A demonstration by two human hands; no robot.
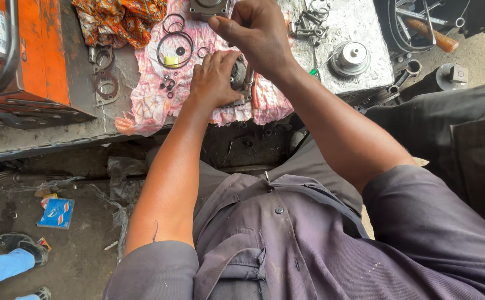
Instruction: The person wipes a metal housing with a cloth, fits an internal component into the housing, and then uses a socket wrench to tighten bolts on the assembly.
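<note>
My left hand [213,78] rests on a grey metal housing part [239,83] that lies on a pink and white cloth [148,94] on the workbench, pressing it down. My right hand [256,30] hovers just above the same part with the fingers pinched together; what they pinch is too small to see. A red-handled tool [255,91] lies beside the part, partly under my right wrist. Black rubber O-rings [174,49], small washers [168,84] and flat metal gaskets [106,83] lie spread on the cloth to the left.
An orange machine casing [36,61] stands at the left of the bench. An orange patterned rag [120,19] lies at the back. A round metal hub [351,58], bolts [306,28] and tools sit at the right. Another person's feet [20,250] show at lower left.
</note>
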